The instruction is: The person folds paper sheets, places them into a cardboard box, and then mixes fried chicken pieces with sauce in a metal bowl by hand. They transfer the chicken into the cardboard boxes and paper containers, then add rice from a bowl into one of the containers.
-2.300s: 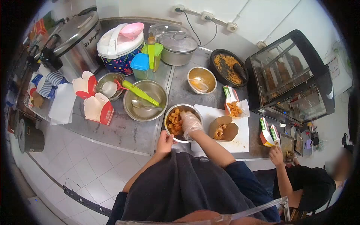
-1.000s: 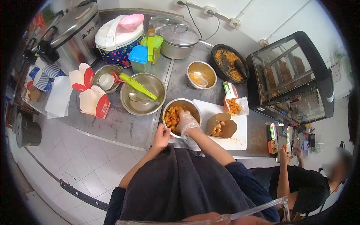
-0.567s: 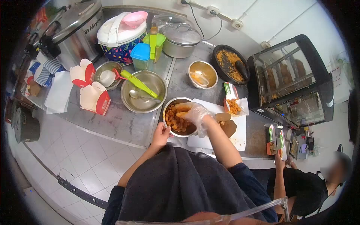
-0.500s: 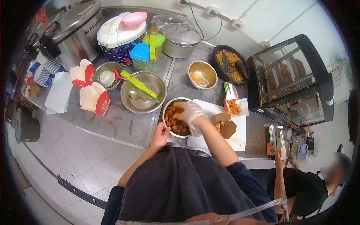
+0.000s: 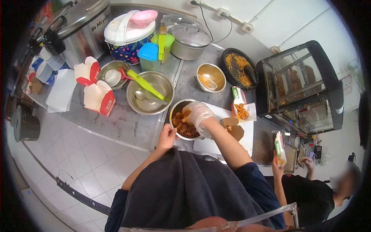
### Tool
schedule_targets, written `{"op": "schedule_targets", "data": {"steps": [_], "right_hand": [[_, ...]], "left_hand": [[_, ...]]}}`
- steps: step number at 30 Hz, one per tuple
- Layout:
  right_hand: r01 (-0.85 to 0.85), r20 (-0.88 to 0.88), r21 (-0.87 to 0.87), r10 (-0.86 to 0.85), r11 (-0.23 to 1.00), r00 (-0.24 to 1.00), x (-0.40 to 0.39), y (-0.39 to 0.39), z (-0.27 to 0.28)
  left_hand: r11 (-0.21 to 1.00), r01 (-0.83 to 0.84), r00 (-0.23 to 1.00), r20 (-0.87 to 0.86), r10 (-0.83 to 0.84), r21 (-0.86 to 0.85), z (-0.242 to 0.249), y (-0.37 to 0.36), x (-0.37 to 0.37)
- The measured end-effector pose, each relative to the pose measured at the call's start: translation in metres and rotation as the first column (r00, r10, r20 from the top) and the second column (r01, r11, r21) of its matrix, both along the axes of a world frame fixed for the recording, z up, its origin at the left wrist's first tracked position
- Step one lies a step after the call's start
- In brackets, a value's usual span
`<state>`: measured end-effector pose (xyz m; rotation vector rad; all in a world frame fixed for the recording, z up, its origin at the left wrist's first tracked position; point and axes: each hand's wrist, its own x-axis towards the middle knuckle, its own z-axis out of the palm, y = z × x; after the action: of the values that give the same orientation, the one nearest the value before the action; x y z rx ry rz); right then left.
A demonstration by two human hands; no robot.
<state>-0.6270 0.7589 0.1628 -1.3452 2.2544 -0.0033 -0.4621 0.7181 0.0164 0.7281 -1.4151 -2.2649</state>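
A steel mixing bowl holds orange-brown, sauce-coated food pieces. My bare left hand is closed on its near-left rim, thumb on the edge. Inside the bowl, my right hand wears a clear plastic glove; its fingers are curled down into the food and their tips are hidden. Just right of the bowl lies a white cutting board. On it stand an open brown paper box with food and a lined takeaway box of orange fried pieces.
Left of my bowl sits a larger steel bowl with a spoon and green-handled tool. Red-and-white boxes stand farther left. Behind are a small steel bowl, a stone mortar and a glass display case. A co-worker holds a box at right.
My right hand has shifted slightly within the bowl, stirring the food pieces; my left hand stays on the rim. The co-worker's hands have moved apart, one holding a box.
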Motion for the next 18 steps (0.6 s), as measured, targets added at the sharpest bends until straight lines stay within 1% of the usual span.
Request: {"op": "schedule_targets", "data": {"steps": [1, 2, 4, 5, 6, 8, 9, 10, 12, 14, 16, 18], "right_hand": [[0.081, 0.082, 0.094, -0.089, 0.992, 0.993, 0.004, -0.004, 0.024], [0.080, 0.075, 0.089, -0.087, 0.993, 0.993, 0.001, -0.002, 0.025], [0.071, 0.218, -0.021, -0.065, 0.997, 0.974, -0.005, 0.004, 0.024], [0.026, 0.167, 0.025, -0.030, 0.999, 0.985, -0.007, 0.002, 0.020], [0.031, 0.171, 0.027, -0.035, 0.999, 0.985, -0.006, 0.002, 0.014], [0.021, 0.020, 0.145, -0.024, 0.989, 1.000, 0.003, -0.003, 0.002], [-0.004, 0.013, 0.154, 0.002, 0.988, 1.000, 0.010, -0.006, -0.015], [0.051, -0.042, 0.228, -0.043, 0.972, 0.998, 0.020, -0.010, -0.032], [0.040, -0.061, 0.181, -0.029, 0.983, 0.998, 0.026, -0.008, -0.036], [0.024, -0.078, 0.145, -0.013, 0.989, 0.997, 0.026, -0.003, -0.037], [0.008, -0.110, 0.102, 0.004, 0.995, 0.994, 0.018, 0.002, -0.042], [0.025, -0.163, -0.092, -0.040, 0.995, 0.986, 0.005, 0.007, -0.055]], "left_hand": [[1.000, 0.012, 1.000, 0.016, -0.012, -0.023, -0.004, 0.000, 0.000], [0.999, 0.024, 0.999, 0.030, -0.023, -0.048, -0.006, -0.001, 0.000], [0.998, 0.017, 1.000, 0.015, -0.017, -0.056, -0.009, -0.001, -0.001], [0.998, 0.020, 1.000, 0.014, -0.019, -0.055, -0.009, 0.000, -0.001], [0.998, 0.025, 1.000, 0.019, -0.024, -0.053, -0.009, 0.000, 0.001], [0.995, 0.083, 0.996, 0.050, -0.080, -0.058, -0.008, -0.003, 0.002], [0.995, 0.086, 0.995, 0.057, -0.083, -0.056, -0.006, -0.003, 0.003], [0.994, 0.096, 0.994, 0.059, -0.092, -0.058, -0.005, -0.003, 0.003], [0.992, 0.105, 0.993, 0.062, -0.101, -0.065, -0.001, -0.005, 0.001], [0.997, 0.036, 0.998, 0.059, -0.031, -0.073, 0.001, -0.003, -0.001], [0.996, 0.050, 0.997, 0.055, -0.046, -0.073, 0.003, -0.004, 0.000], [0.996, 0.056, 0.997, 0.053, -0.052, -0.064, 0.001, -0.005, -0.001]]}}
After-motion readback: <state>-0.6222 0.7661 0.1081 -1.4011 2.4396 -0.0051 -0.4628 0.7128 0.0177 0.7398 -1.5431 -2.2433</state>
